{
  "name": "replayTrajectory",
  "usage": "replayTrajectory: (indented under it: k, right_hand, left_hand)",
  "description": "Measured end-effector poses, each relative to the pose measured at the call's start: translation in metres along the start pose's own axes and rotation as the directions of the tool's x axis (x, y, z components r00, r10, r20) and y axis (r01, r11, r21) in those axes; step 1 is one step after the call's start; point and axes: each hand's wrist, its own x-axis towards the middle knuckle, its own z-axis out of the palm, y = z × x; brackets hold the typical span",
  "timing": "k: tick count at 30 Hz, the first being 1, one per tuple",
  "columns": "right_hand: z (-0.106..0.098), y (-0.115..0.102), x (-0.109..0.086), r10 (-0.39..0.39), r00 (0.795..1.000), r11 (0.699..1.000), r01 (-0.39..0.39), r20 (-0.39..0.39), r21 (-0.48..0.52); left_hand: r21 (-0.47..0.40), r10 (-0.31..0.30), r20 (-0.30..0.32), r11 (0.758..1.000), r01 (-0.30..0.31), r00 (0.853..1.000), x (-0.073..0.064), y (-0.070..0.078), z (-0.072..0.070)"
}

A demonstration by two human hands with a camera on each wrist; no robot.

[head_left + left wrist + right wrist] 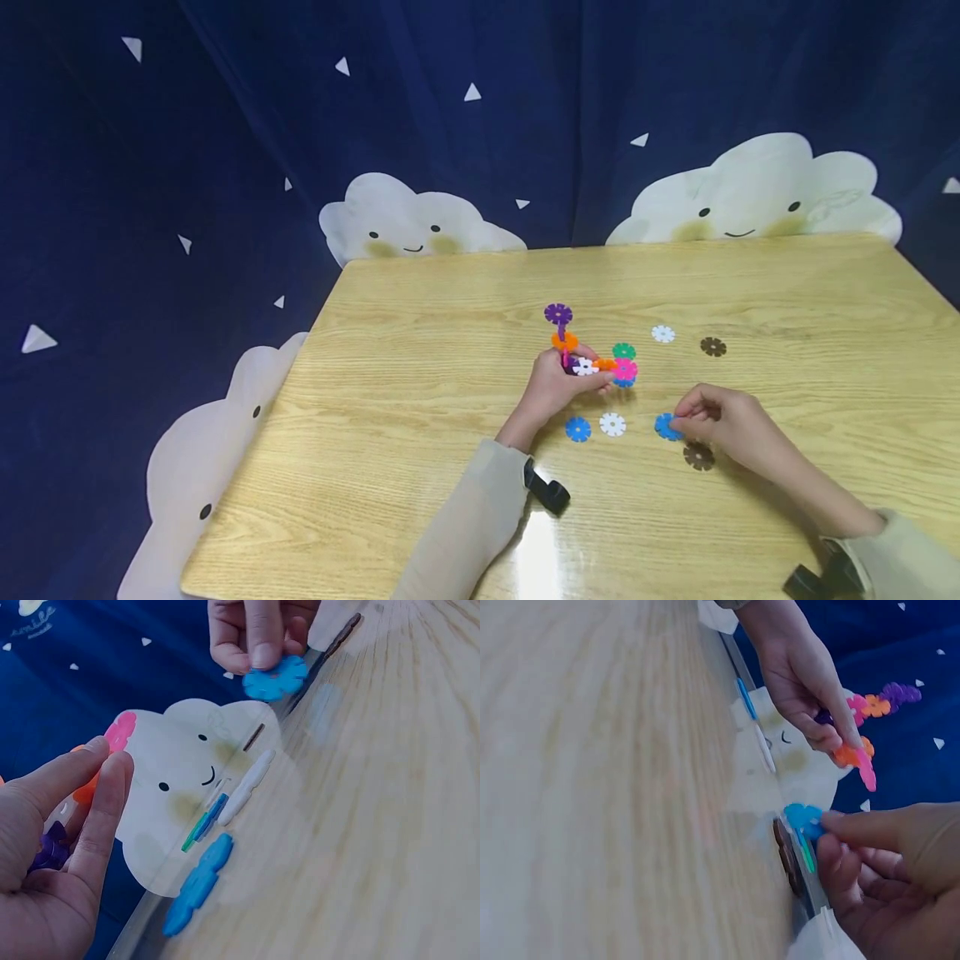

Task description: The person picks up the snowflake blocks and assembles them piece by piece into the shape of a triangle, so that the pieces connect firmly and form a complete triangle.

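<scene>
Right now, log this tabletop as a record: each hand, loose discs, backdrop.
Left hand: holds a chain of joined discs
Right hand: pinches one blue disc
Loose, nearer: second blue disc, near white disc, near brown disc
Loose, beyond: green disc, partly hidden blue disc, far white disc, far brown disc
Surface: wooden table
Backdrop: blue curtain with white clouds

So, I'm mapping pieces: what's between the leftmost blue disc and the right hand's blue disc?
In the head view, a white disc lies between the leftmost blue disc and the held blue disc.
</scene>
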Motion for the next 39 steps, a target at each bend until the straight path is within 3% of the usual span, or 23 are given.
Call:
replayTrajectory:
  k: [5, 10, 17, 26, 30, 36, 39]
  right_hand:
    - [-0.008, 0.005, 0.003, 0.149, 0.989, 0.976, -0.145, -0.013, 0.162]
    - [-0.013, 0.007, 0.006, 0.204, 0.975, 0.947, -0.174, -0.088, 0.271]
    - [-0.01, 0.0, 0.012, 0.192, 0.974, 0.866, -0.112, -0.118, 0.487]
    - [0.001, -0.011, 0.017, 0.121, 0.972, 0.807, 0.021, -0.201, 0.59]
    - [0.005, -0.014, 0.019, 0.086, 0.968, 0.809, 0.07, -0.234, 0.584]
    - [0.008, -0.015, 0.021, 0.061, 0.96, 0.888, 0.073, -0.273, 0.455]
    - [0.009, -0.016, 0.022, 0.057, 0.959, 0.91, 0.064, -0.277, 0.409]
  left_hand:
    - [0.01, -0.012, 0.003, 1.0, 0.012, 1.0, -0.002, 0.001, 0.0]
    - [-0.002, -0.002, 0.007, 1.0, 0.002, 1.0, -0.002, 0.002, 0.0]
    - [-0.007, 0.016, 0.015, 1.0, -0.016, 1.0, -0.001, 0.001, 0.001]
    - [-0.006, 0.024, 0.016, 1.0, -0.024, 1.0, -0.001, -0.002, 0.002]
    - [-0.012, 0.008, 0.019, 1.0, -0.008, 1.0, -0.001, -0.002, 0.002]
    - [-0.034, -0.008, 0.031, 0.999, 0.009, 0.999, -0.001, -0.001, 0.003]
    - [-0.029, -0.013, 0.03, 0.999, 0.014, 0.999, -0.001, -0.001, 0.003]
